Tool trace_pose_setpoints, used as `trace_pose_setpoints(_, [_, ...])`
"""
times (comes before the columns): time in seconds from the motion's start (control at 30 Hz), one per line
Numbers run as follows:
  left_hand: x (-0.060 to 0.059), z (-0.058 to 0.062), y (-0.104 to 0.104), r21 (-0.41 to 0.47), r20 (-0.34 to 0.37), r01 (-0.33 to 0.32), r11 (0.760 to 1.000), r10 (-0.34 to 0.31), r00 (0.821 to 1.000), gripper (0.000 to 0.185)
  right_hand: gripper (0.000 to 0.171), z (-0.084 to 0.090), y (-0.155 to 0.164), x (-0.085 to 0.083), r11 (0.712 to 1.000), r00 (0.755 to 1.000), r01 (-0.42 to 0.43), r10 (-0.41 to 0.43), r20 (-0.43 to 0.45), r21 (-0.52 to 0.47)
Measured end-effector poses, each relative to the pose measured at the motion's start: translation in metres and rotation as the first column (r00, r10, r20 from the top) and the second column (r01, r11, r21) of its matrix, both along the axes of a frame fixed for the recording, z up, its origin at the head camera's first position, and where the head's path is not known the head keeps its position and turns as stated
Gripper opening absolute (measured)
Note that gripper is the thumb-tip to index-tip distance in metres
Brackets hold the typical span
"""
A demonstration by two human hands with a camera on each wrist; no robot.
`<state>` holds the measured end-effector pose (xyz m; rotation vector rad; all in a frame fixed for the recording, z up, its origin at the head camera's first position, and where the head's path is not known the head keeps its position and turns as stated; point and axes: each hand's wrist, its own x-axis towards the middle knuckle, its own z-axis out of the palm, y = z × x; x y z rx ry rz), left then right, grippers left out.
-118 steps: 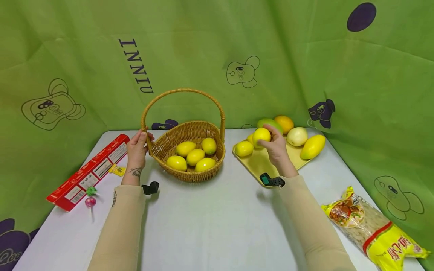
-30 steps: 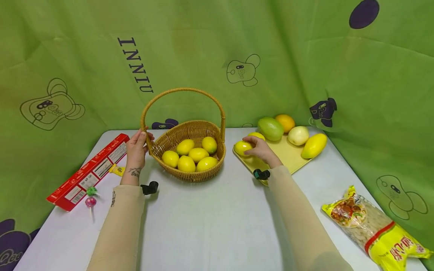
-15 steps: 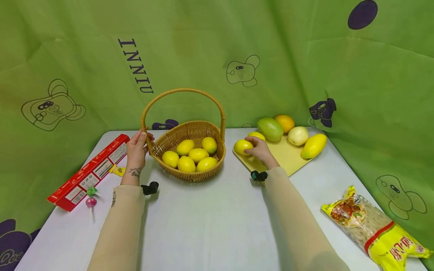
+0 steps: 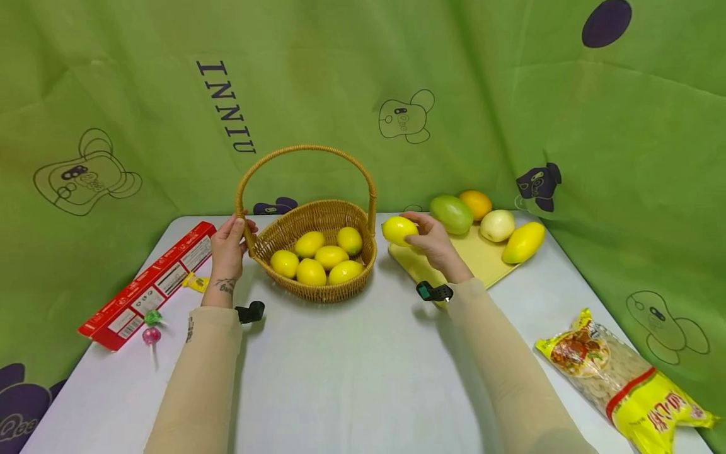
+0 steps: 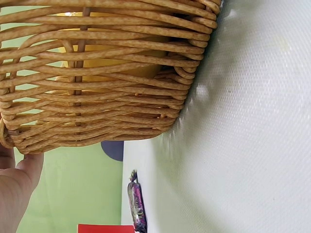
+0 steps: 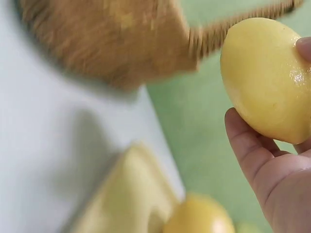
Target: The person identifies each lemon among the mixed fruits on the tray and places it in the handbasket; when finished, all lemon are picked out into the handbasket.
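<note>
Right hand (image 4: 435, 243) grips a lemon (image 4: 399, 231) lifted above the yellow tray (image 4: 482, 260). Left hand (image 4: 229, 246) clasps the wicker basket (image 4: 317, 287) handle base.

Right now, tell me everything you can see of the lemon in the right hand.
The lemon is bright yellow and oval with a smooth, slightly glossy skin, whole and unmarked as far as it shows. The right hand grips it, thumb and fingers curled around it, and holds it in the air, clear of the yellow board, just right of the wicker basket. It lies roughly sideways. Only the hand touches it.
</note>
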<state>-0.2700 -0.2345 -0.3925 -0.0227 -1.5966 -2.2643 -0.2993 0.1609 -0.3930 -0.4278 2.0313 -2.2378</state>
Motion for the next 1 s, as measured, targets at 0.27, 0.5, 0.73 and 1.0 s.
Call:
trace_pose_setpoints(0.27, [0.001, 0.001, 0.000, -0.018, 0.022, -0.002, 1.000, 0.003, 1.000, 0.023, 0.054, 0.016, -0.046, 0.013, 0.982, 0.982, -0.180, 0.176, -0.065, -0.058])
trace_pose_setpoints(0.5, [0.001, 0.001, 0.000, -0.011, 0.020, -0.009, 1.000, 0.009, 1.000, 0.025, 0.052, 0.019, -0.075, 0.019, 0.983, 0.979, -0.184, 0.184, -0.086, -0.001])
trace_pose_setpoints(0.73, [0.000, 0.001, 0.000, -0.008, 0.030, -0.012, 1.000, 0.012, 0.999, 0.032, 0.050, 0.021, -0.075, 0.021, 0.977, 0.976, -0.193, 0.182, -0.116, -0.090])
trace_pose_setpoints(1.0, [-0.001, 0.000, -0.001, -0.013, 0.024, -0.015, 1.000, 0.015, 1.000, 0.027, 0.045, 0.022, -0.035, 0.011, 0.979, 0.981, -0.133, 0.107, -0.164, -0.157])
